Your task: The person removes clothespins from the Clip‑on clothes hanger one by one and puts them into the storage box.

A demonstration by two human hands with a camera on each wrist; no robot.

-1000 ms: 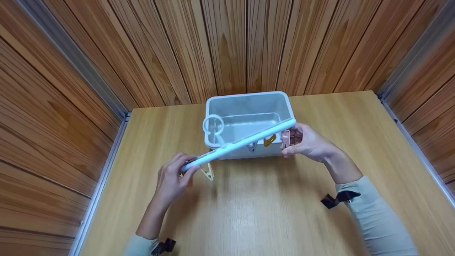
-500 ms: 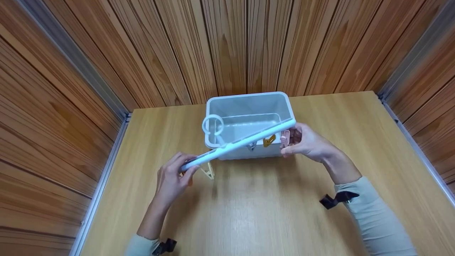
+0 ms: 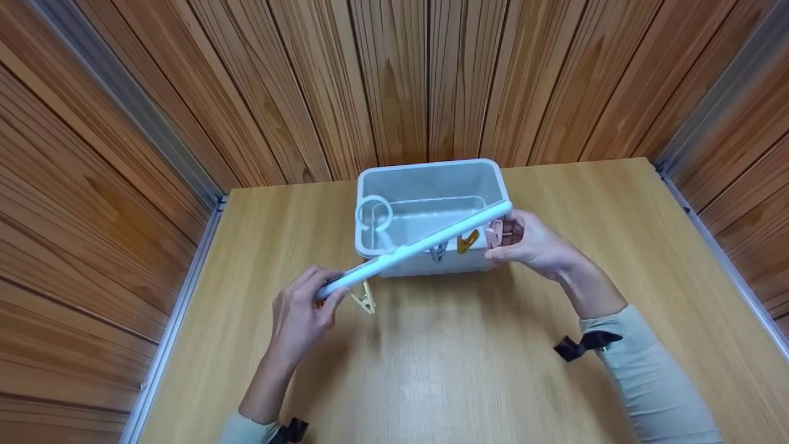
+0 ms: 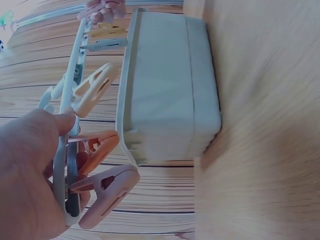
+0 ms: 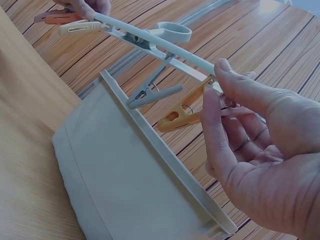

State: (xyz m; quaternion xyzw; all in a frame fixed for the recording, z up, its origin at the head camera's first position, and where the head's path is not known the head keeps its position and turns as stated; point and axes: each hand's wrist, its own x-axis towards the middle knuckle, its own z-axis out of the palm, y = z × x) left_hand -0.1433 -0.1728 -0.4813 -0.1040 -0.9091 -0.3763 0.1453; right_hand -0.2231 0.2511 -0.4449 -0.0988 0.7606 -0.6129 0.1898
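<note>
A light blue clip hanger [image 3: 413, 248] is held at a slant above the front edge of a pale grey bin [image 3: 431, 180]. My left hand [image 3: 302, 311] grips its near left end, thumb on the bar. At the far right end, my right hand [image 3: 535, 246] has its thumb and curled fingers round a pink clothespin [image 3: 494, 234]. Mustard [image 3: 467, 242], grey [image 3: 438, 251] and cream [image 3: 366, 299] clothespins hang along the bar. Beside my left fingers, the left wrist view shows an orange clothespin [image 4: 103, 151] and a dusty pink clothespin [image 4: 112, 196]. The hanger's ring hook [image 5: 176, 33] sticks out sideways.
The bin stands at the back of the wooden table [image 3: 425, 370], close to the slatted back wall [image 3: 407, 80]. Metal rails [image 3: 169, 320] edge the side walls. Black straps [image 3: 585, 345] sit at both sleeves.
The hanger has turned slightly, its ring hook shifting a little right and the clothespins tipping with it. Both hands stay almost where they were; the bin has not moved.
</note>
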